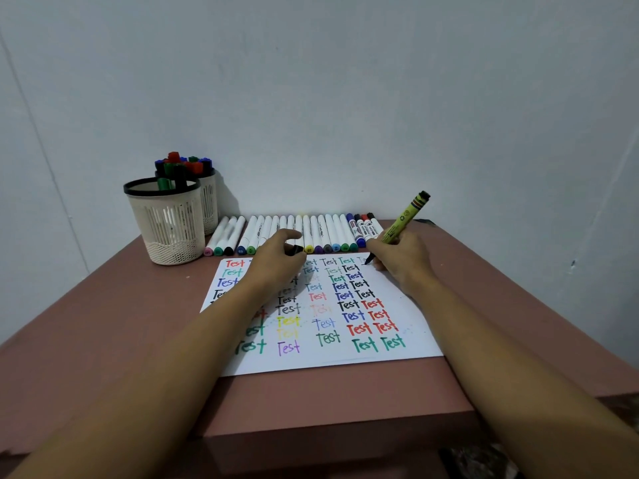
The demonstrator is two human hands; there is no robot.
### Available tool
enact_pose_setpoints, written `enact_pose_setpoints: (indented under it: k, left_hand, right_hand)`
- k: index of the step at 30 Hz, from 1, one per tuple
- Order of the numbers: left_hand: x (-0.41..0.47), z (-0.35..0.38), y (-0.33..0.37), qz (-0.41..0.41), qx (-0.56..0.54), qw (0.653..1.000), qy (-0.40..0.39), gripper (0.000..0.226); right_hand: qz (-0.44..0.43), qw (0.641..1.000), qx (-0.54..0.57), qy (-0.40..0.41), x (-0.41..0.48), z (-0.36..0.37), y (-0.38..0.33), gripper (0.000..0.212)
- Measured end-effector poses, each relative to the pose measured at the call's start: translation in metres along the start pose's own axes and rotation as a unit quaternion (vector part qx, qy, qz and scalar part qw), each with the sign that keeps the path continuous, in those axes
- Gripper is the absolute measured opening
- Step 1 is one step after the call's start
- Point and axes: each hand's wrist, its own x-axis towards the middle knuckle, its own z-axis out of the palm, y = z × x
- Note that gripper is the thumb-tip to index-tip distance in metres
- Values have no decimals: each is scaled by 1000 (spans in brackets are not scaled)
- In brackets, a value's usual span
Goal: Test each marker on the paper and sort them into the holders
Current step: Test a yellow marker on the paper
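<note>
Near edge: both forearms reach in over the table [121,340], a matte reddish-brown top, with the paper [311,363] lying flat in the middle. The sheet is nearly full of "Test" in columns of many colours; the free space is mostly at the top right, which is likely why the writing happens there

The left hand [276,261] rests on the upper part of the sheet, probably pinning it. Its fingers are curled round a small black piece that looks like the cap [294,249], kept close for recapping

The right hand [401,261] holds the green marker [403,221] in a pen grip, barrel tilted up and away, dark tip touching the paper at the top right corner beside the last word. I read this as mid-test on this marker

Behind the sheet, the row of markers [311,233] lies side by side with caps toward the person, colours readable. Likely the untested queue, so plenty is left to do

Far left: the front holder [169,223], a cream slotted cup, has a few markers in it. The rear holder [209,202] just behind is packed with caps up. Which one means working I cannot tell

The table butts against a plain pale wall [345,98] under flat, dim light
</note>
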Motion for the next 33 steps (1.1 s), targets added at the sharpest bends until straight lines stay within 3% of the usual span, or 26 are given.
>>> enact_pose_setpoints:
  k: [4,11,16,28,33]
  left_hand:
    - [0,0,0,2,2,1000,-2,37]
    - [-1,0,1,4,2,1000,-2,37]
    - [-1,-1,1,7,6,1000,0,36]
    - [-1,0,0,10,8,1000,0,36]
    - [0,-1,1,12,12,1000,0,36]
  right_hand:
    - [4,999,36,-16,-1,-1,-2,14]
    - [7,1000,3,-28,0,-2,0,18]
    - [20,999,31,7,2,-3,1,15]
    - [8,1000,10,-11,-1,-2,-1,17]
    - [5,1000,9,17,-1,-3,-1,19]
